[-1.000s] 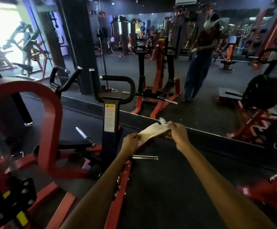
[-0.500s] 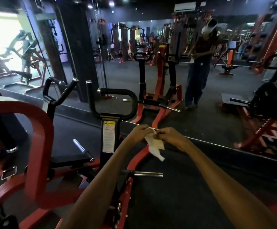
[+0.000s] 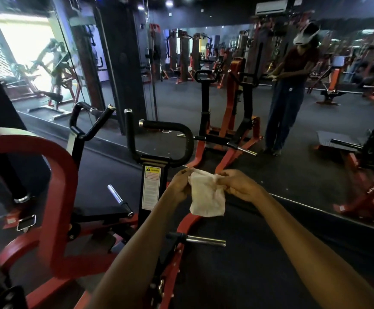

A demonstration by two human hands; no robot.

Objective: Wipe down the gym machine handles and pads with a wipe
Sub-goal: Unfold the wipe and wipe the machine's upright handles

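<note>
While my left hand (image 3: 179,186) and right hand (image 3: 239,186) pinch its top corners, the crumpled white wipe (image 3: 207,197) hangs limp between them, wider opened than a half-second ago, just short of the curved black padded handle (image 3: 177,134) on the red steel machine (image 3: 56,175).

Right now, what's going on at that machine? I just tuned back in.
A person stands at a red and black gym machine facing a mirror. The left hand and right hand both pinch the top edge of a white wipe, which hangs between them in the air. It is not touching anything on the machine. The curved black handle just ahead of the hands is untouched.
</note>
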